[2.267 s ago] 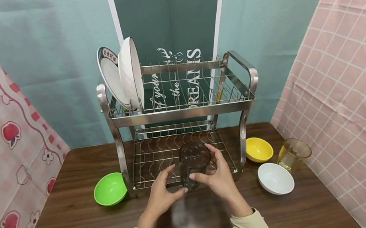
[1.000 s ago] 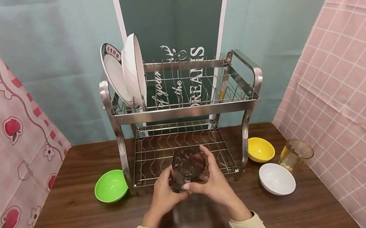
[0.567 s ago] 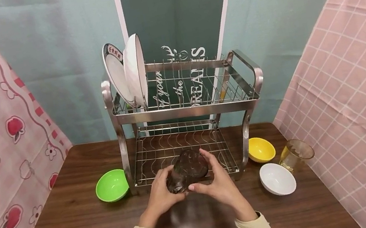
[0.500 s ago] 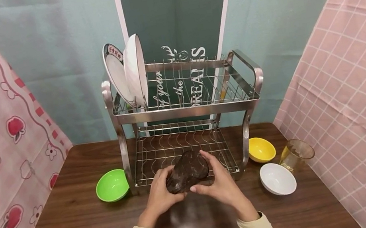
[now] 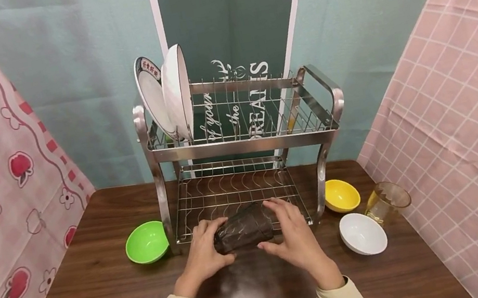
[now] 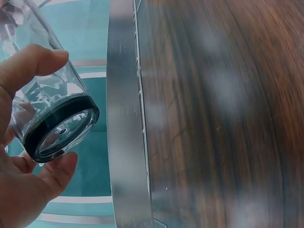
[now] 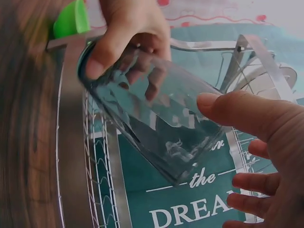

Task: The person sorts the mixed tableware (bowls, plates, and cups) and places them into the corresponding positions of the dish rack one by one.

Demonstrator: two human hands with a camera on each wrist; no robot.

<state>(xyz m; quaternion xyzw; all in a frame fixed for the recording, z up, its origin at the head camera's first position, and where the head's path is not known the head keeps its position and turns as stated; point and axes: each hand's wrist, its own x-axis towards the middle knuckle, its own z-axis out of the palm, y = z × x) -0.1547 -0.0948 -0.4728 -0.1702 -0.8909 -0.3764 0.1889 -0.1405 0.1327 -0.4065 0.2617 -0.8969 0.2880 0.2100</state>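
A dark, see-through drinking glass [image 5: 244, 227] is tipped almost onto its side, in front of the rack's lower tier. Its thick base points left, towards my left hand [image 5: 206, 249], which grips that end between thumb and fingers. In the right wrist view the left thumb and fingers wrap round the base of the glass [image 7: 147, 99]. My right hand [image 5: 293, 232] is at the other end with its fingers spread. Its thumb overlaps the glass near the rim; whether it touches cannot be told. The left wrist view shows the glass base [image 6: 61, 128] close up.
A two-tier metal dish rack [image 5: 243, 144] stands behind the hands. A plate [image 5: 152, 97] and a white bowl [image 5: 176, 93] stand on edge at its upper left. A green bowl [image 5: 147, 243] sits left; a yellow bowl [image 5: 340, 195], white bowl [image 5: 362, 234] and amber glass [image 5: 385, 201] sit right.
The glass has turned from steeply tilted to nearly level, its base swinging left. My left hand has kept its grip on the base, while the right fingers have loosened and drawn rightward.
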